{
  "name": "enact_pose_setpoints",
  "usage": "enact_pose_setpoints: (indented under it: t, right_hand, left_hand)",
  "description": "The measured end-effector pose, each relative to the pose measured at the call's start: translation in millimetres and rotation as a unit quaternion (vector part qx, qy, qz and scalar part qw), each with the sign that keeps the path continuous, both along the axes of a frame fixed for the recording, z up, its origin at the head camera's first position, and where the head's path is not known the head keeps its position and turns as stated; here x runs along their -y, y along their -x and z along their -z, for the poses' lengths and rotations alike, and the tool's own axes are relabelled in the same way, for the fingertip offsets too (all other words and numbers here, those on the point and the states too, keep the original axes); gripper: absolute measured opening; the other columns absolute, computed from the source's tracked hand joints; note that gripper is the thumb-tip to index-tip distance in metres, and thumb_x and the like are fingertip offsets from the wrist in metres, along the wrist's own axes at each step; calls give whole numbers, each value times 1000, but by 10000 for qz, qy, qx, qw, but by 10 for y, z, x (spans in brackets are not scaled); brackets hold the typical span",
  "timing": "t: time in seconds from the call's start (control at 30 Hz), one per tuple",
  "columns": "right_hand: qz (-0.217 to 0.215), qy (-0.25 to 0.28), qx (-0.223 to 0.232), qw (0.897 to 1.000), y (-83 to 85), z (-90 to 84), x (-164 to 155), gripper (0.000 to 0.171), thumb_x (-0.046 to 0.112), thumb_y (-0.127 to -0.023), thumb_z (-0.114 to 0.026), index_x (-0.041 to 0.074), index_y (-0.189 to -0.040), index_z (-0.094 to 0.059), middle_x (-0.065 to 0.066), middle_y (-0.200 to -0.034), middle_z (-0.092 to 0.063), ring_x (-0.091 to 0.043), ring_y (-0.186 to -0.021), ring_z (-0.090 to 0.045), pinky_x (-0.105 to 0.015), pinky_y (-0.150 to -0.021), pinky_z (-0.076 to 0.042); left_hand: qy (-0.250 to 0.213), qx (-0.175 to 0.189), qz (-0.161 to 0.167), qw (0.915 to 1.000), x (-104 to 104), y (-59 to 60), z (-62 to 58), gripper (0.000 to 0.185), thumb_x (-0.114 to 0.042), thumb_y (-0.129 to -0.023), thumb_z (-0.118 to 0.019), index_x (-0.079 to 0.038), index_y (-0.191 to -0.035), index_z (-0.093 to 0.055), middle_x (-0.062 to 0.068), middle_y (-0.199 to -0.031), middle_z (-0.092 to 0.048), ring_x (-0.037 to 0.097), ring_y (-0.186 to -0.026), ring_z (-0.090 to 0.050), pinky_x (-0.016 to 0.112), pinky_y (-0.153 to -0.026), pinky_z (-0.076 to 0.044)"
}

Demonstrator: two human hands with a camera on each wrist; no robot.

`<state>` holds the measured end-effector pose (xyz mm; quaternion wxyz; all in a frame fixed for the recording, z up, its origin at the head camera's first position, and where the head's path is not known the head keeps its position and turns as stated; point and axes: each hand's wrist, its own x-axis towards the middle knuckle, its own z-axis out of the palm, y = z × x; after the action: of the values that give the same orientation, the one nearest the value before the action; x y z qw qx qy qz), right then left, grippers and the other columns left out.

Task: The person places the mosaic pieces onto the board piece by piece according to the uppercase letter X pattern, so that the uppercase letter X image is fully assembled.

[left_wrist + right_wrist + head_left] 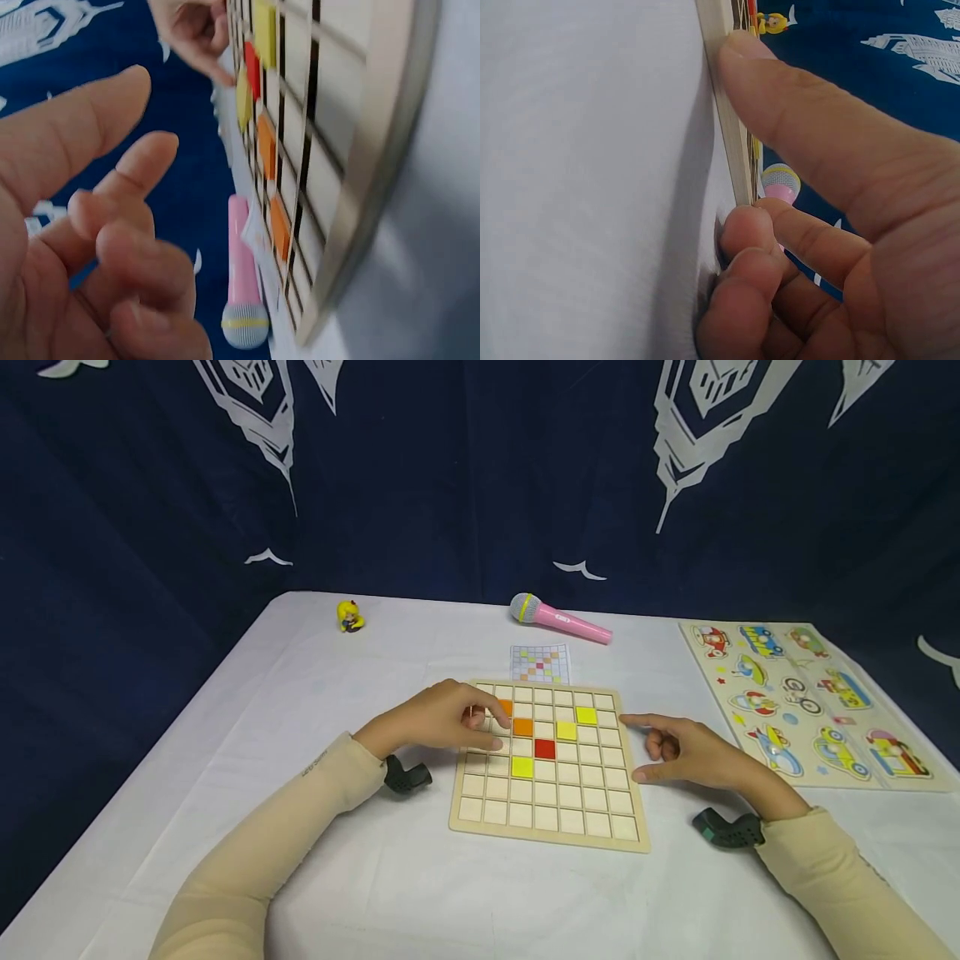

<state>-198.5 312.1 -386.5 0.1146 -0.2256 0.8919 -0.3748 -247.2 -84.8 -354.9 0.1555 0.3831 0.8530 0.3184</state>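
A square wooden grid board (pixel 549 843) lies on the table, holding orange, yellow and red square tiles, among them a red tile (pixel 544 749) near its middle. Over the board's left part, my left hand (pixel 442 718) has thumb and forefinger apart; the left wrist view shows nothing between them. Close to its forefinger are an orange tile (pixel 522 727) and another at the upper left. My right hand (pixel 686 752) is at the board's right edge, forefinger and thumb extended. In the right wrist view, its thumb (pixel 795 97) rests against that edge.
Behind the board lies a small printed pattern card (pixel 540 664), with a pink microphone (pixel 566 622) beyond it. A yellow-haired figurine (pixel 349 617) stands at the back left. At the right lies a picture puzzle board (pixel 810 702) with vehicle shapes.
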Motion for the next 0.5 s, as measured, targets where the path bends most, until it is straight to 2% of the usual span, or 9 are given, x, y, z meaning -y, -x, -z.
enact_pose_setpoints:
  t: [0.2,0.4,0.5]
  right_hand:
    - [-16,-1,-33,10000,0,-2,0,77,9,-86,-92,-13,-149,-53,0,-88,-53,-8,-71,-45,-26,-62,-39]
    - [-24,22,-28,10000,-6,-6,4,77,9,-86,-92,-13,-149,-53,0,-87,-53,-8,-70,-45,-26,-62,-39]
    - [-27,50,-14,10000,-10,-9,9,77,9,-86,-91,-13,-149,-53,0,-87,-53,-8,-70,-45,-27,-62,-39]
  left_hand:
    - [-177,311,-109,9993,303,134,-62,27,-21,-97,-82,-9,-121,-79,-3,-83,-54,17,-79,-54,30,-73,-43]
    - [-176,539,-580,9967,677,289,-105,30,-15,-98,-78,-4,-126,-77,2,-93,-59,22,-85,-59,33,-79,-48]
    - [-180,726,-713,9946,854,344,-103,30,-12,-99,-75,-1,-127,-75,4,-97,-61,22,-87,-58,31,-81,-49]
